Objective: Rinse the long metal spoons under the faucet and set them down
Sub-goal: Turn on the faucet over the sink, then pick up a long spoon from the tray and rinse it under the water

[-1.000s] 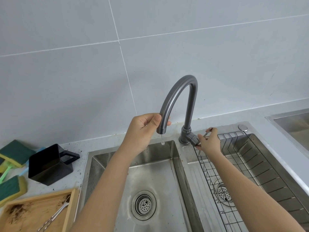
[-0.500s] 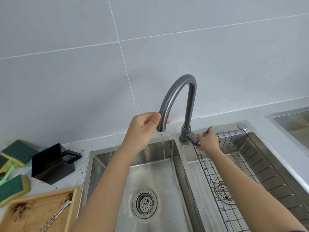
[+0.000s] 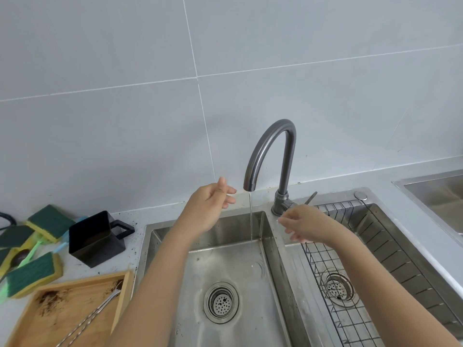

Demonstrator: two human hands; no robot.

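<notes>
Left hand and right hand hover empty, fingers loose, beside faucet.

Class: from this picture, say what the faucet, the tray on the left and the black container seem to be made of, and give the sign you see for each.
Faucet: metal, apparently brushed steel, dull grey sheen with soft highlights.
Tray: looks like light wood or bamboo, tan with faint grain, stained with dark grounds.
Black container: probably matte plastic, though coated metal is possible; flat black, thin walls, no shine.
</notes>
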